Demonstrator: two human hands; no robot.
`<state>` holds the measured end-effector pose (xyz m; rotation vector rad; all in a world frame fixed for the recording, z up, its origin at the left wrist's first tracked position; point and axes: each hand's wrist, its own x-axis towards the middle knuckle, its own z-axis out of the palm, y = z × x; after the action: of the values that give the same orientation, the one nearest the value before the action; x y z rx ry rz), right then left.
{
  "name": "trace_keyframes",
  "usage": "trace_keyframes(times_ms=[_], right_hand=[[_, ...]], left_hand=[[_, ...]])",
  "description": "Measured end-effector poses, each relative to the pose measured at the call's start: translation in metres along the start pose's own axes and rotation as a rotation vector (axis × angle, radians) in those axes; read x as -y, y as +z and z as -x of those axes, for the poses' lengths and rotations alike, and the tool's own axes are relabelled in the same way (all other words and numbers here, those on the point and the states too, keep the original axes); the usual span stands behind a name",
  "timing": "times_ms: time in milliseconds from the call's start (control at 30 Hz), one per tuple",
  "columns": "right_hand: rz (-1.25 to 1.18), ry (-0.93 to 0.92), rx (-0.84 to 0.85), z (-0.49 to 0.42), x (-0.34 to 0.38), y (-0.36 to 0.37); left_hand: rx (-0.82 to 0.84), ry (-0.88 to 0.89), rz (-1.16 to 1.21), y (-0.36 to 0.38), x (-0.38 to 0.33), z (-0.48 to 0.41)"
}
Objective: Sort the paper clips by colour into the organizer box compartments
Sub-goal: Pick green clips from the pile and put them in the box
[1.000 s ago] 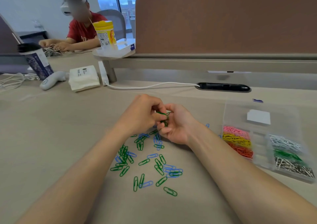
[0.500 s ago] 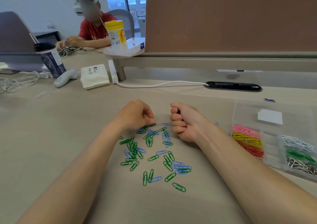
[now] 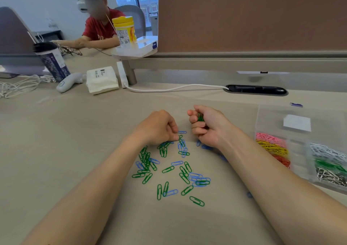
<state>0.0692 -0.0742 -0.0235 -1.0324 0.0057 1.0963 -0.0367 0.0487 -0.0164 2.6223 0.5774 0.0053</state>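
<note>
- Head camera looks down at the clear organizer box (image 3: 298, 151); every place below is told from that box.
- Well to the left of the box lies the loose pile (image 3: 169, 169), green clips and blue clips (image 3: 196, 175) mixed and overlapping on the desk.
- Between that pile and the box is the right hand (image 3: 210, 128). Its fingers are curled into a fist round a small bunch of green clips (image 3: 200, 117), which peep out beside the thumb.
- Farther from the box, just beyond the right hand, is the left hand (image 3: 159, 128). Its fingers are bent down with the tips on the clips at the pile's far edge. I cannot tell from here whether it has one nipped or is only touching.
- To my eye the step is gathering greens, the left hand picking and the right hand storing.
- To do it well, I would lift one green at a time from the edge. Several there lie across blues and may drag one along, so check each pick before passing it over.
- I would keep the fist snug but not crammed, since a full hand could spill on the way.
- The green compartment (image 3: 328, 165) is in the box's right-hand column, between the white clips and the black ones. I would tip the bunch in low over it so none hop next door.
- I see no blues in the box, and its middle column looks bare.
</note>
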Motion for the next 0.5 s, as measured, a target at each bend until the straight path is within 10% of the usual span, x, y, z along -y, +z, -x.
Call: trace_keyframes(times_ms=[500], right_hand=[[0.073,-0.038,-0.052,0.004,-0.001,0.002]], left_hand=[[0.037,-0.065,-0.299,0.011,-0.012,0.0]])
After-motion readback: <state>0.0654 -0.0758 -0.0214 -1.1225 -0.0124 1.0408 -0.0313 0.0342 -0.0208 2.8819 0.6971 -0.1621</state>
